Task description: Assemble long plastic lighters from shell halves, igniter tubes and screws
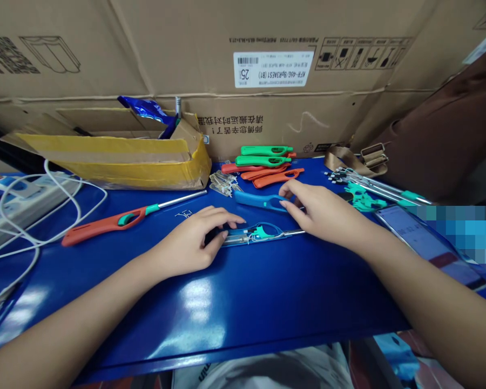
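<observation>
1. Left hand (190, 240): fingers curl at the open lighter (262, 233), between the worktop's (275, 292) front and back edges; grip cannot be told.
2. Right hand (324, 212): fingers at blue shell (251, 200), nearer back edge; grip likewise uncertain.

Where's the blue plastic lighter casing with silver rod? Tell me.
In the head view, the blue casing lies near the centre, between the left hand and right hand, lower in the picture than the second blue plastic casing.
</observation>
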The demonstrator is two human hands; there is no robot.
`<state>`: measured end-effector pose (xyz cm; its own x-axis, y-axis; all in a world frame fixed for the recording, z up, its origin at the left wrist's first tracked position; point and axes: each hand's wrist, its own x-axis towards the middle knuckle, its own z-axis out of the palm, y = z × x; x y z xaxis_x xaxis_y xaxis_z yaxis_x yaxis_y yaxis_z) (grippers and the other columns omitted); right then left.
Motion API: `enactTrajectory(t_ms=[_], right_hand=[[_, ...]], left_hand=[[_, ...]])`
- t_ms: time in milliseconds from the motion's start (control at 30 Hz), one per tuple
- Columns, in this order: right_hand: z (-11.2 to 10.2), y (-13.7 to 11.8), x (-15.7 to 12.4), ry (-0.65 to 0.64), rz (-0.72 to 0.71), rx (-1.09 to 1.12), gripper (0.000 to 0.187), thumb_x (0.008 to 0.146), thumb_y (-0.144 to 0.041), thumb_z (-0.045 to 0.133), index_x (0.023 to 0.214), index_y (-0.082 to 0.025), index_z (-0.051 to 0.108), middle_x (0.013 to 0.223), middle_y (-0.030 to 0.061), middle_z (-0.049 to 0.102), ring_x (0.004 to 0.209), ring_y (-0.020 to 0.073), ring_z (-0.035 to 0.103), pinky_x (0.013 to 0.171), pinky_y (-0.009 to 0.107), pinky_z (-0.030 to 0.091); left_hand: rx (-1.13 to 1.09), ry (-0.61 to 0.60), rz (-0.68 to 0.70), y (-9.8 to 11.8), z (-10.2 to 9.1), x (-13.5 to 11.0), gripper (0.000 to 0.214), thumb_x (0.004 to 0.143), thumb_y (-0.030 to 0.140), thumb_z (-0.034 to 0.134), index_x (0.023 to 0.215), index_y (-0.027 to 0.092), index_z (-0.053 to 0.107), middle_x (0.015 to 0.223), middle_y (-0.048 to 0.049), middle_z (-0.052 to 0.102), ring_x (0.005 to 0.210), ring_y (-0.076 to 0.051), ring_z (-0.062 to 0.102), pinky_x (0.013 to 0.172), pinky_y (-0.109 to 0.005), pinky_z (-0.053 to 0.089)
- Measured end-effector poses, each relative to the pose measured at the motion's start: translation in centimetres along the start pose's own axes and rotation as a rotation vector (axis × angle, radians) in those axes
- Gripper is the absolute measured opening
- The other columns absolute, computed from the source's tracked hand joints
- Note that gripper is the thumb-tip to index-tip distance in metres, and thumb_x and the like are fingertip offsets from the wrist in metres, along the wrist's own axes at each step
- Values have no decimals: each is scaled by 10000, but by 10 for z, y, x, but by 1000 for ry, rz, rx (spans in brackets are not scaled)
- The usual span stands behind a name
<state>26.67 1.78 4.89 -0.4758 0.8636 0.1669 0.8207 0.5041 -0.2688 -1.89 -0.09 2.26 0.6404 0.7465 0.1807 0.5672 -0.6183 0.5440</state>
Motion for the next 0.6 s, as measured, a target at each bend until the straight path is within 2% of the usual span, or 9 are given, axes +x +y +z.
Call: enactTrajectory(t_ms=[167,267,333,400,533,600], right_hand=[[8,0,3,139,-100,184,265,983,-161,449,1181,-181,625,1168,118,715,1015,242,682,891,374,513],[13,-1,3,163,-20,358,271,989,-192,443,1170,-175,644,1040,104,716,833,203,667,758,343,538],[14,-3,3,121,70,533,282,995,-234,449,1201,-174,634,986,83,690,673,153,609,617,294,514],[13,-6,3,36,129,701,301,999,-260,440,1224,-174,622,977,65,651,569,110,535,516,260,466],[7,-10,2,-154,150,827,320,1002,-276,419,1218,-183,636,827,9,589,480,87,443,444,237,391],[6,-10,1,-186,126,782,321,1002,-298,440,1218,-182,649,782,-1,591,516,105,477,482,247,416]], left_hand=[[49,15,26,3,1,0,351,970,150,488,1280,227,634,1192,-63,673,1110,-221,614,989,-386,508],[119,150,40,6,0,0,346,1007,219,487,1338,220,588,1282,-96,621,1197,-250,575,1064,-436,472],[210,271,53,8,-1,0,405,1004,282,539,1405,225,534,1362,-118,571,1271,-282,524,1117,-486,427],[306,332,70,8,-3,-1,495,986,335,605,1457,234,490,1420,-127,542,1311,-308,486,1140,-518,396],[334,259,153,6,-5,-1,418,1014,321,584,1419,225,545,1324,-115,626,1210,-269,569,1075,-456,461],[305,221,185,4,-5,-2,366,1030,298,554,1379,190,587,1251,-119,653,1141,-242,609,1021,-409,499]])
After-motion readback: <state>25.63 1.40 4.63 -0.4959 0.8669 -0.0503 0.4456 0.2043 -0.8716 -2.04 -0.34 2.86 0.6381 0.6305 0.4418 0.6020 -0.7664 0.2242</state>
